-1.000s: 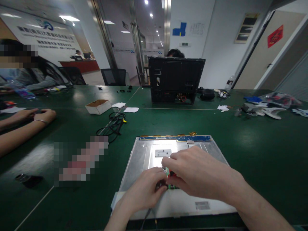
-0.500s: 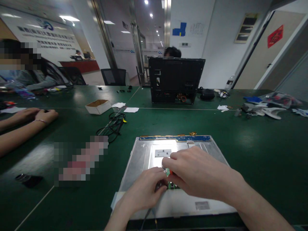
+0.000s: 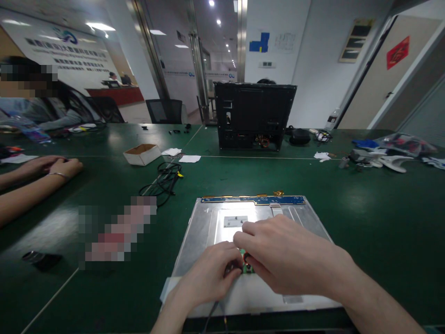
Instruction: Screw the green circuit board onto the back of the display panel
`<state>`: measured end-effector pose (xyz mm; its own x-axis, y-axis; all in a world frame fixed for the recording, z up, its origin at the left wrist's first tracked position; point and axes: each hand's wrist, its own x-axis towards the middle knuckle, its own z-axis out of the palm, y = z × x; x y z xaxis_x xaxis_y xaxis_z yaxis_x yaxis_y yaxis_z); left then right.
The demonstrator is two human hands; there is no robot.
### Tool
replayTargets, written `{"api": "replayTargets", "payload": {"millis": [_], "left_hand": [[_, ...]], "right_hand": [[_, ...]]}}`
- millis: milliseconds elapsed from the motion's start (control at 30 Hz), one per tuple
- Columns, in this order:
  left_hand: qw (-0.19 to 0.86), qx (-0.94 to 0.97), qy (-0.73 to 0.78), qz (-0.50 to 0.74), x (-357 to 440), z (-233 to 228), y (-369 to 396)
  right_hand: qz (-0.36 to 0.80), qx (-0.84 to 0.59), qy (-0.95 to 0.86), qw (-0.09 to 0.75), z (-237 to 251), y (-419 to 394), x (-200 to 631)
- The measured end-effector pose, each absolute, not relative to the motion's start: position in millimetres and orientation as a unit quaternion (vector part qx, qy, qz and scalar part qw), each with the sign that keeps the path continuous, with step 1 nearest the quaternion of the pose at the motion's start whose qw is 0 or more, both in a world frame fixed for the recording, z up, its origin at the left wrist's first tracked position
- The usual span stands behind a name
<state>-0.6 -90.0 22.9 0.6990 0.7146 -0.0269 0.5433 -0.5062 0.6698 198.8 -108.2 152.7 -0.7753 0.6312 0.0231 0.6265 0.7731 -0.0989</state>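
A flat LCD panel point(image 3: 200, 232) lies back side up on the table in front of me, with a blue circuit strip point(image 3: 229, 200) along its far edge. A small green circuit board point(image 3: 248, 268) sits on its near part, mostly covered by my hands. My left hand point(image 3: 213, 269) is closed at the board's left side, its fingers around a dark cable point(image 3: 211, 315) that runs out below the hand. My right hand point(image 3: 278, 253) is closed above the board on a small red-and-black tool point(image 3: 246, 256). Most of that tool is hidden, so its kind does not show.
Black cables point(image 3: 163, 183) lie in a coil left of the panel. Beyond are a white box point(image 3: 142, 154), paper scraps point(image 3: 189, 158) and a black monitor housing point(image 3: 255, 116). Another person's hands point(image 3: 64, 167) rest at the left. Bags and scraps point(image 3: 396, 153) lie far right.
My right hand has turned and shifted down slightly over the board, showing less of the red part. The left hand stays put. The head behind the housing has dropped lower.
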Motion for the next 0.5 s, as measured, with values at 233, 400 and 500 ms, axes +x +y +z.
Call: {"api": "replayTargets", "payload": {"millis": [233, 400, 500], "left_hand": [[0.318, 0.865, 0.368, 0.125, 0.0, 24.7, -90.8], [0.316, 0.863, 0.373, 0.124, 1.3, 25.9, -91.0], [0.325, 0.863, 0.364, 0.134, 0.8, 23.6, -90.7]], "right_hand": [[0.036, -0.356, -0.934, 0.016, 152.1, -107.4, 198.2], [0.048, -0.35, -0.935, 0.025, 151.4, -108.4, 198.7], [0.055, -0.329, -0.942, 0.029, 152.0, -109.4, 198.9]]}}
